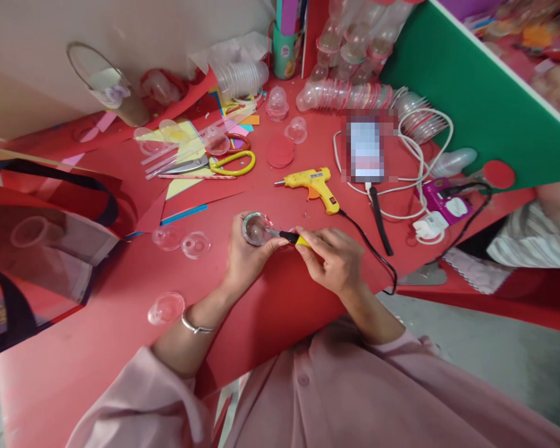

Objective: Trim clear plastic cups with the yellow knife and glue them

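A: Where is the clear plastic cup [256,229] found?
B: It is held up in the left hand [243,258], over the red table [98,323] near its front edge. The rim is turned toward the camera.
A: Fingers?
B: The left fingers [238,236] are curled behind and under the cup, with the thumb pressed at its lower right edge. The cup is gripped at the fingertips, not in the palm. The right hand [332,260] is closed in a pinch on a yellow-handled tool [292,237], held like a pen.
A: Tool against cup?
B: The metal tip is pointed left, at the cup's right rim. Actual contact cannot be told.
A: Around it?
B: Two clear cups [196,244] are laid on the table just left of the hands. A third cup [166,307] is seen nearer the front, by the bracelet [193,325] on the left wrist. A yellow glue gun [313,183] is laid just behind the hands, and its black cord [376,252] is run past the right hand. Scissors [224,163] and red paper discs [280,151] are seen farther back. A blurred phone [366,149] with a white cable [424,143] is seen to the right.
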### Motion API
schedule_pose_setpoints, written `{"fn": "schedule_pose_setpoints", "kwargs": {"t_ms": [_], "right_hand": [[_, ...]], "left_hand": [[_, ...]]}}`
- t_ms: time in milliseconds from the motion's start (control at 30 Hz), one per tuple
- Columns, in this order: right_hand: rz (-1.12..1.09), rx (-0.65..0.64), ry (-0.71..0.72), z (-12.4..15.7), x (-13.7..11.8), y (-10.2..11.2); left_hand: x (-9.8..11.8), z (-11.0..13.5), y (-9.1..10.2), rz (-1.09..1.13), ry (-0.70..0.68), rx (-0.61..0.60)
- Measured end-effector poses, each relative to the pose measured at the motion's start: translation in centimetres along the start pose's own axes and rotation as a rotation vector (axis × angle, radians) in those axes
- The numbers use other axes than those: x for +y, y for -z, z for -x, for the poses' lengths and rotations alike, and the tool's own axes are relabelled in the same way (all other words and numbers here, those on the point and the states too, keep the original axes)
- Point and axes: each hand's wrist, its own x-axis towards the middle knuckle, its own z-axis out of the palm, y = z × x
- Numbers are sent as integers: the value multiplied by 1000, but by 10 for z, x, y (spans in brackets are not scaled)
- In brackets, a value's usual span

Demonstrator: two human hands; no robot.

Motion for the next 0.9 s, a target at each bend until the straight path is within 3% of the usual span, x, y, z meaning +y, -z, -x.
{"fn": "schedule_pose_setpoints", "kwargs": {"t_ms": [633,900], "right_hand": [[154,78,9,3,-7,-5],[-23,2,-37,3,-3,-7]], "left_hand": [[8,-3,-1,-124,-15,157],[0,-4,2,-27,-1,71]]}}
